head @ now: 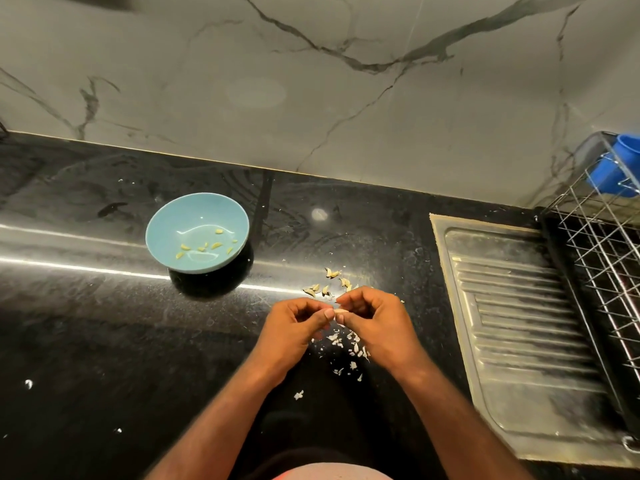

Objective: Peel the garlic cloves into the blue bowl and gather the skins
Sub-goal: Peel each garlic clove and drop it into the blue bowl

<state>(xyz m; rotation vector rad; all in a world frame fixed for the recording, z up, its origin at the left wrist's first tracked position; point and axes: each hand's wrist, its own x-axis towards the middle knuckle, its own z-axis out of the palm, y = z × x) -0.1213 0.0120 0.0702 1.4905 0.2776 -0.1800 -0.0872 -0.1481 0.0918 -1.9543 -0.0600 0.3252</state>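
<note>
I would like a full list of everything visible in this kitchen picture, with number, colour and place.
Glossy stone counter: one, black, across the view.
Veined marble wall: one, grey-white, behind the counter.
Round light-blue bowl: one, light blue, on the counter, left of centre.
Peeled garlic cloves: about eight, pale yellow, inside the bowl.
Papery garlic skins: many scraps, white, on the counter, low centre.
Unpeeled garlic cloves: about five, tan, just beyond the skins.
Ridged steel drainboard: one, silver, right.
Wire dish rack: one, silver, far right.
Plastic container: one, blue, in the rack.
Left hand, right hand: two, together pinching one pale clove.
</note>
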